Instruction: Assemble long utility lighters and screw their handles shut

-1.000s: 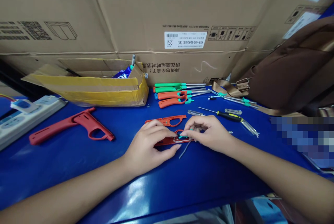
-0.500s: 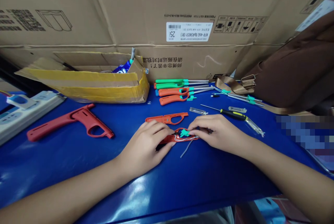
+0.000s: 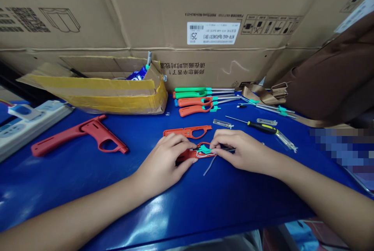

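An orange lighter housing half (image 3: pixel 184 156) lies open-side up on the blue table, gripped at its left end between the thumb and fingers of my left hand (image 3: pixel 166 155). Inside its trigger opening sits a green plastic trigger piece (image 3: pixel 205 149), with a white wire running along the edge. My right hand (image 3: pixel 236 145) pinches the housing's right end beside the green piece; its fingertips partly hide what they hold. From there a thin clear tube (image 3: pixel 209 166) hangs toward me. Just behind, the matching orange shell half (image 3: pixel 201 131) rests on the table.
Several assembled lighters (image 3: pixel 194 110) lie farther back. To the right are a yellow-black screwdriver (image 3: pixel 261 128) and clear fuel tanks (image 3: pixel 223 124). Red lighter shells (image 3: pixel 58 142) and a power strip (image 3: pixel 37 126) lie left. A taped cardboard box (image 3: pixel 117 101) stands behind.
The green trigger piece has shifted slightly left and turned flatter within the housing. My right hand has moved a little left with it; my left hand keeps its grip.
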Tool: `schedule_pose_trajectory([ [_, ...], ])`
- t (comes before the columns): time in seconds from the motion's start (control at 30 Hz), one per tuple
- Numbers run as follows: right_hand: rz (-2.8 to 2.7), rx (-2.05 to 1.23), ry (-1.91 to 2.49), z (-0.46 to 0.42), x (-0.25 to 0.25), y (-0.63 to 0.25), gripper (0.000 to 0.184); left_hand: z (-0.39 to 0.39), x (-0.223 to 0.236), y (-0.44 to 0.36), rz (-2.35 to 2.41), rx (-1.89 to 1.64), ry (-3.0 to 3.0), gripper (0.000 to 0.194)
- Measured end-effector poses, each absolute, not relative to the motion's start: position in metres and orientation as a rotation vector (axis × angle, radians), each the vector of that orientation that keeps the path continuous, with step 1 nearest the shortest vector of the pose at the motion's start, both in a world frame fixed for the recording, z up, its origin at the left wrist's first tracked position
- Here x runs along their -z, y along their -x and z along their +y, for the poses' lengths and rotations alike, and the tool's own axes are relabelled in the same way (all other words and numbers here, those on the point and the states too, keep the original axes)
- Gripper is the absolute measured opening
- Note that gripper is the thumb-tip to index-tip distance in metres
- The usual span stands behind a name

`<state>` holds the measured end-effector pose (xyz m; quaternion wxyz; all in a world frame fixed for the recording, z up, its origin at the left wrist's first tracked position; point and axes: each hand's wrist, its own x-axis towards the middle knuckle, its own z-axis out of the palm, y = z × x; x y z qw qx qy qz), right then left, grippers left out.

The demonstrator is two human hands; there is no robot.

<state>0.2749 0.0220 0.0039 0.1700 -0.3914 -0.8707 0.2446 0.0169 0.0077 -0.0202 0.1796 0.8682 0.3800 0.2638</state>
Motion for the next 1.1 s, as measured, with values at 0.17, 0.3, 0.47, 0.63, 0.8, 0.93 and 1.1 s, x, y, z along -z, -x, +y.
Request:
schedule_pose_trajectory([
  [0.17,-2.489,-0.617,1.145,0.020,0.002,-0.273,0.008,0.008,0.019,-0.018,1.062,-0.757,-2.400,0.024],
  [0.3,-2.597,-0.496,1.057,0.019,0.003,-0.274,0.012,0.009,0.018,-0.020,1.057,-0.776,-2.376,0.026],
  [0.47,-2.707,-0.338,0.928,0.020,0.003,-0.275,0.019,0.010,0.016,-0.021,1.071,-0.748,-2.346,0.026],
  [0.63,-2.693,-0.325,0.905,0.022,0.006,-0.274,0.015,0.011,0.014,-0.022,1.076,-0.739,-2.335,0.026],
  [0.8,-2.651,-0.377,0.909,0.021,0.007,-0.274,0.014,0.010,0.013,-0.023,1.093,-0.722,-2.331,0.027],
  [0.93,-2.599,-0.441,0.898,0.020,0.006,-0.273,0.015,0.010,0.013,-0.023,1.101,-0.710,-2.313,0.026],
  [1.1,-2.599,-0.456,0.873,0.020,0.006,-0.274,0.016,0.009,0.014,-0.022,1.101,-0.713,-2.309,0.026],
])
